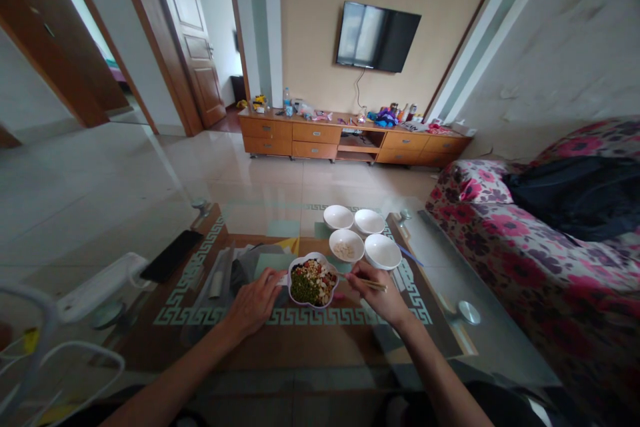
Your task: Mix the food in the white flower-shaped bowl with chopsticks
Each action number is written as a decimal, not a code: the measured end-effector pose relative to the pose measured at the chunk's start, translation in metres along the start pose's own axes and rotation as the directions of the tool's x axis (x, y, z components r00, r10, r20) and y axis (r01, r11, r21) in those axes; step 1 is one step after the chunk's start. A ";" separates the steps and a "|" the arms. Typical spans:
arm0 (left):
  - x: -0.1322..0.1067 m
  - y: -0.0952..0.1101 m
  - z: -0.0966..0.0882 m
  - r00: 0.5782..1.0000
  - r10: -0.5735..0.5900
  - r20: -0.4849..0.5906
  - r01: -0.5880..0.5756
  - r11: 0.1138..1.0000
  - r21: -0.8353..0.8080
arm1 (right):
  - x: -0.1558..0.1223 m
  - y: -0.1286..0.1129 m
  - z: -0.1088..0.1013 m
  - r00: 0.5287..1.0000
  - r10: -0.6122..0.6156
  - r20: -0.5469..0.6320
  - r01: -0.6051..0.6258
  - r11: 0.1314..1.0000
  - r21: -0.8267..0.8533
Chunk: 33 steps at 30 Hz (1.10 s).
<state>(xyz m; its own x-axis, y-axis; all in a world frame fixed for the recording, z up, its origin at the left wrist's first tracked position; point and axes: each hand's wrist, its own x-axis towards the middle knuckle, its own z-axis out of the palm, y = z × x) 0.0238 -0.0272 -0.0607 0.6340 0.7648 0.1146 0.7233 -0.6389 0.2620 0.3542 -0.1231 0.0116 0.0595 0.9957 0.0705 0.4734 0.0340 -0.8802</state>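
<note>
Green-and-cream beans (313, 283) in white bowl (305, 259)

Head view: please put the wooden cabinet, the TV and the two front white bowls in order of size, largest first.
Wooden cabinet, then TV, then left bowl and right bowl, which look alike, so I do not rank them.

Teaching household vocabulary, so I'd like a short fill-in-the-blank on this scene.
The right hand holds a pair of ____. The left hand touches the rim of a flower-shaped white bowl. Beyond that bowl stand ____ round white bowls. Left of the hands, a black ____ lies on the glass tabletop.

Missing words: chopsticks; four; phone.
</note>
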 end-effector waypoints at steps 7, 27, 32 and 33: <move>0.000 0.000 -0.002 1.000 0.021 -0.012 -0.021 1.000 -0.019 | -0.003 0.003 -0.001 0.990 -0.110 0.093 0.124 0.979 -0.160; 0.001 0.003 -0.005 1.000 0.015 0.014 -0.015 1.000 -0.011 | -0.005 -0.006 0.008 0.948 -0.235 0.216 0.297 0.898 -0.326; 0.001 0.001 -0.003 1.000 0.017 0.014 -0.017 1.000 -0.018 | -0.002 -0.003 0.000 0.954 -0.299 0.007 0.291 0.923 -0.252; 0.001 0.001 -0.003 1.000 0.017 0.014 -0.016 1.000 -0.022 | -0.002 -0.002 -0.003 0.951 -0.303 -0.059 0.280 0.927 -0.249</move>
<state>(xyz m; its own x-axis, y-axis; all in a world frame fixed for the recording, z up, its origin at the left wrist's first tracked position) 0.0243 -0.0270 -0.0575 0.6497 0.7528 0.1060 0.7065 -0.6494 0.2814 0.3556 -0.1250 0.0146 -0.0348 0.9316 0.3618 0.6746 0.2890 -0.6792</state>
